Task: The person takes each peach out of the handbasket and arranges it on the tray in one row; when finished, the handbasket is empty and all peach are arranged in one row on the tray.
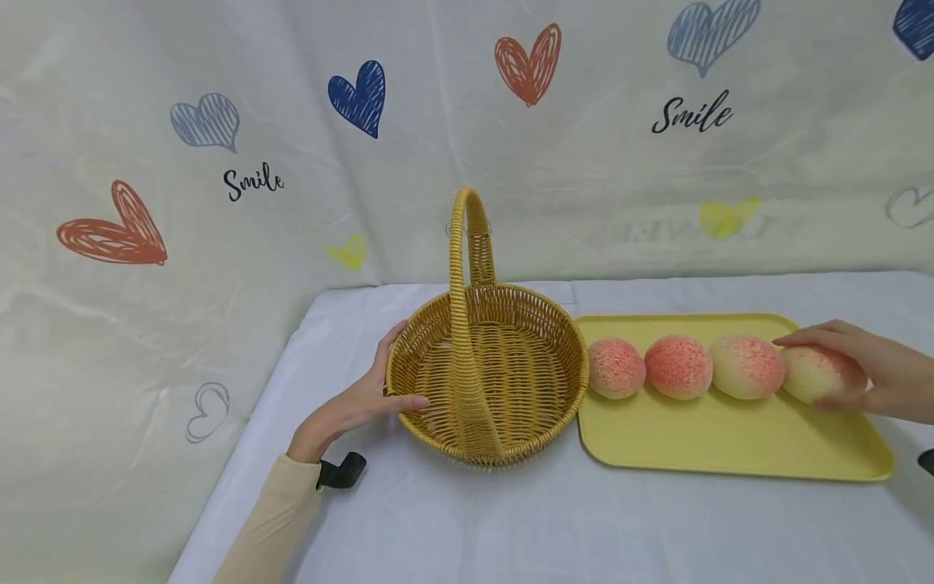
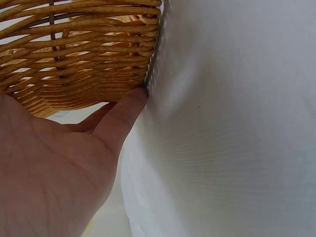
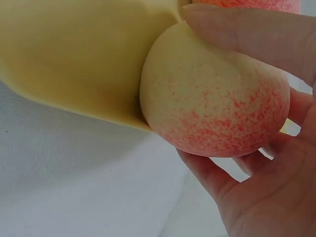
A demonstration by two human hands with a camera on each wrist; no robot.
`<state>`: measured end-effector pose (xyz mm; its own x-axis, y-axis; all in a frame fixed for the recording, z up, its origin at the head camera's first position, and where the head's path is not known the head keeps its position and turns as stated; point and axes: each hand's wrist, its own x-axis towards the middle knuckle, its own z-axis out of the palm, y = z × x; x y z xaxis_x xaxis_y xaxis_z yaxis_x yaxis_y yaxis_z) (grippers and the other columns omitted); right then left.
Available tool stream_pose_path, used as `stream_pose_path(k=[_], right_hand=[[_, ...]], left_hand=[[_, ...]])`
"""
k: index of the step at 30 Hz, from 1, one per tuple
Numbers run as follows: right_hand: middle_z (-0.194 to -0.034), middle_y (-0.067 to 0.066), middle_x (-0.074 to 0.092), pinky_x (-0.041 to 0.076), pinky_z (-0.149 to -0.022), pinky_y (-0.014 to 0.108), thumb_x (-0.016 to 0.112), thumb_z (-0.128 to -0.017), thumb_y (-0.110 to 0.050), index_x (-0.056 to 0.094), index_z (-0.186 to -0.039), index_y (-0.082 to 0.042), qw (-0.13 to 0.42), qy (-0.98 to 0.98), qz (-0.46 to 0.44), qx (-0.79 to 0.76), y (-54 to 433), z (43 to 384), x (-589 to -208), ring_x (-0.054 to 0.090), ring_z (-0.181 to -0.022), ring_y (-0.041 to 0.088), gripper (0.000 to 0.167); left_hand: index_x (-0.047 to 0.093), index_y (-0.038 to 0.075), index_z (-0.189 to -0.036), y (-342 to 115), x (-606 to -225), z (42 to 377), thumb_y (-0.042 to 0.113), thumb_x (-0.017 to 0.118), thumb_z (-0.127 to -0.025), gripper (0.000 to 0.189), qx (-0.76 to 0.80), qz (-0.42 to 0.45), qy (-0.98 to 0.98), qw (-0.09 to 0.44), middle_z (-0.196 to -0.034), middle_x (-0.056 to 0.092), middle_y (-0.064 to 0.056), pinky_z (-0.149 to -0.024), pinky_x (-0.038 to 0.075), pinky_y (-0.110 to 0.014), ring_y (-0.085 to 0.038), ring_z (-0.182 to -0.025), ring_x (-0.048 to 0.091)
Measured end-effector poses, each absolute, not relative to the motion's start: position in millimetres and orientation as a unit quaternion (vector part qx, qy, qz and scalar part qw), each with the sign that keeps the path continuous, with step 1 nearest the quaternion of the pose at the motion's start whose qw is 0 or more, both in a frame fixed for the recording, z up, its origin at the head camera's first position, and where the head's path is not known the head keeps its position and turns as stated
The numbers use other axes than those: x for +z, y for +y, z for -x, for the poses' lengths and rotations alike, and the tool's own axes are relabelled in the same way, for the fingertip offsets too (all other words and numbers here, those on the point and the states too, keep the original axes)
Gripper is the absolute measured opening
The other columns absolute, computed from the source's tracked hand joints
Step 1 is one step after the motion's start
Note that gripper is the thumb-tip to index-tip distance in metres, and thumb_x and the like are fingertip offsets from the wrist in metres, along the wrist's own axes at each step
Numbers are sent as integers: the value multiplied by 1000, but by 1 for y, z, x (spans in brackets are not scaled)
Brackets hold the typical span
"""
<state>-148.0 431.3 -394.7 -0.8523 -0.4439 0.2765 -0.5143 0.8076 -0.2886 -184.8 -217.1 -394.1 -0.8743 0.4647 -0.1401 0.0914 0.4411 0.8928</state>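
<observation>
A round wicker basket (image 1: 521, 373) with a tall arched handle stands on the table. My left hand (image 1: 372, 397) holds it by its left side, thumb over the rim and fingers along the outer wall. In the left wrist view, a finger (image 2: 123, 116) reaches the lower edge of the woven basket (image 2: 84, 54). My right hand (image 1: 879, 369) grips the rightmost peach (image 1: 817, 371), pale with pink speckles, at the right end of a yellow tray (image 1: 679, 442). The right wrist view shows thumb and fingers around that peach (image 3: 217, 94).
Three more peaches, a small one (image 1: 616, 368), a redder one (image 1: 679, 367) and a paler one (image 1: 747, 367), line up along the tray's back half. The tray's left edge sits against the basket. Behind the white-covered table (image 1: 511, 527) hangs a cloth (image 1: 438, 130) printed with hearts.
</observation>
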Motion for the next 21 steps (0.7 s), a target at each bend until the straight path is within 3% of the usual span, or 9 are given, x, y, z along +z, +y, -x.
stream_pose_path(k=[4, 10, 17, 19, 21], right_hand=[[-123, -43, 29, 22, -83, -1, 99, -48, 0, 62, -125, -25, 97, -943, -256, 189, 432, 145, -397, 27, -111, -24, 89], [-125, -43, 26, 21, -85, -2, 98, -50, 3, 61, -128, -23, 95, -944, -255, 187, 432, 146, -400, 25, -113, -24, 89], [-126, -43, 34, 25, -85, -1, 100, -48, 1, 65, -125, -13, 127, -935, -258, 205, 432, 148, -393, 32, -112, -23, 86], [-126, -42, 39, 26, -84, 1, 100, -54, 0, 66, -126, -13, 133, -933, -251, 220, 429, 148, -385, 34, -114, -21, 81], [-126, -41, 41, 26, -85, 2, 94, -69, 1, 65, -129, -10, 130, -935, -230, 238, 423, 148, -376, 33, -117, -21, 67]], left_hand=[[-7, 39, -165, -217, -395, 185, 46, 84, -84, 123, 502, -169, 827, 188, -172, 9, -10, -122, 17, -62, -35, -155, 19], [-6, 41, -165, -217, -395, 184, 46, 84, -84, 121, 502, -169, 828, 184, -172, 10, -10, -122, 17, -63, -36, -155, 19], [-6, 42, -165, -218, -395, 183, 48, 84, -84, 121, 496, -167, 832, 185, -172, 7, -9, -122, 16, -64, -37, -156, 17], [-6, 42, -165, -218, -395, 183, 48, 84, -84, 121, 493, -166, 834, 185, -173, 4, -9, -122, 15, -66, -38, -157, 15], [-6, 43, -165, -219, -396, 183, 49, 84, -84, 121, 491, -166, 835, 185, -173, 2, -9, -121, 15, -68, -39, -157, 13]])
